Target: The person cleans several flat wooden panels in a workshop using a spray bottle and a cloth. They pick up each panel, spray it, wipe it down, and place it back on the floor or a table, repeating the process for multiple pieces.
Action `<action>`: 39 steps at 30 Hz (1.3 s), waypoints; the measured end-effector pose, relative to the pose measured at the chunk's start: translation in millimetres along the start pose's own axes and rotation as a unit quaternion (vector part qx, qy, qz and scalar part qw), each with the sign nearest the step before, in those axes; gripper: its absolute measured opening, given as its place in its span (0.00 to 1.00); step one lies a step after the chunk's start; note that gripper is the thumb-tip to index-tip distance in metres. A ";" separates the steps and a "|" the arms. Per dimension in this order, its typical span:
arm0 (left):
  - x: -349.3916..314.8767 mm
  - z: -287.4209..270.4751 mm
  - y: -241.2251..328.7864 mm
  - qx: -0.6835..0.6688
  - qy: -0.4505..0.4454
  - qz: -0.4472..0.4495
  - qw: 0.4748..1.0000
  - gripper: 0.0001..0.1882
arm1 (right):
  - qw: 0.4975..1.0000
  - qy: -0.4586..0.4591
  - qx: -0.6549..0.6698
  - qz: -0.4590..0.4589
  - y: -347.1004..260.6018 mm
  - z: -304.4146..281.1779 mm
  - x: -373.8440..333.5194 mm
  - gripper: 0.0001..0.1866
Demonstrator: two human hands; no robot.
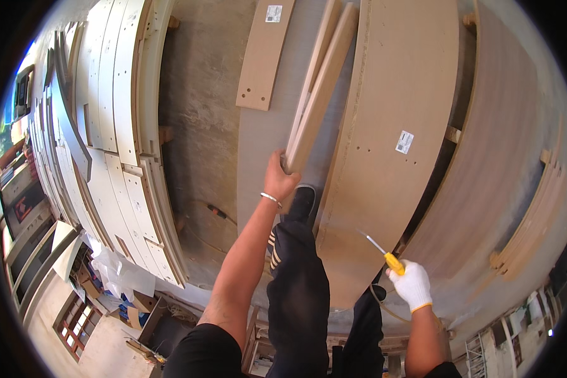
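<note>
Black sleeves [203, 353] hang above a concrete floor [198, 120] bearing brown boards [397, 82] and stacked white panels [125, 82]. The left hand [281, 177] grips wooden bars [324, 94] at one end, over a grey sheet [258, 148]; the gloved right hand [412, 286] clasps a yellow screwdriver [394, 264].

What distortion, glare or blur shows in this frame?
Head view: fisheye bends the white panels at left and brown board at right; head view: bluish glare at the far-left edge; head view: the screwdriver looks slightly soft toward its tip.

Black sleeves [203, 353], silver bangle [271, 199], yellow-hemmed white glove [414, 288], striped trousers [298, 296].
</note>
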State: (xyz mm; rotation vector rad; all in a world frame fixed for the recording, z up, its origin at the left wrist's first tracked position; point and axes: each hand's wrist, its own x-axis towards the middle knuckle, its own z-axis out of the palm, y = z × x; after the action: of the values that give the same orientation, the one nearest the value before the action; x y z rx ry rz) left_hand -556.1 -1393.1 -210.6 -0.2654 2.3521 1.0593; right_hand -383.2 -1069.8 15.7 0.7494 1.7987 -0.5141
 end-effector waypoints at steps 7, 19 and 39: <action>16.6 33.3 9.1 0.174 0.089 0.034 0.980 0.25 | 0.998 -0.029 -0.056 0.005 -17.9 22.5 6.1 0.22; 77.8 -19.1 29.2 -0.005 0.128 -0.021 0.992 0.26 | 0.998 0.001 -0.069 0.011 -23.8 21.6 15.2 0.22; 172.5 -52.8 29.5 0.231 0.208 -0.003 0.950 0.26 | 0.997 -0.002 -0.080 -0.008 -65.1 13.8 32.3 0.19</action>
State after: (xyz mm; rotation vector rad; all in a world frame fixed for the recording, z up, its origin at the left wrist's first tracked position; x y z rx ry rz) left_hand -732.2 -1405.3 -258.1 -0.3396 2.8879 0.4454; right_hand -427.3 -1117.3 -20.0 0.6241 1.8190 -0.3759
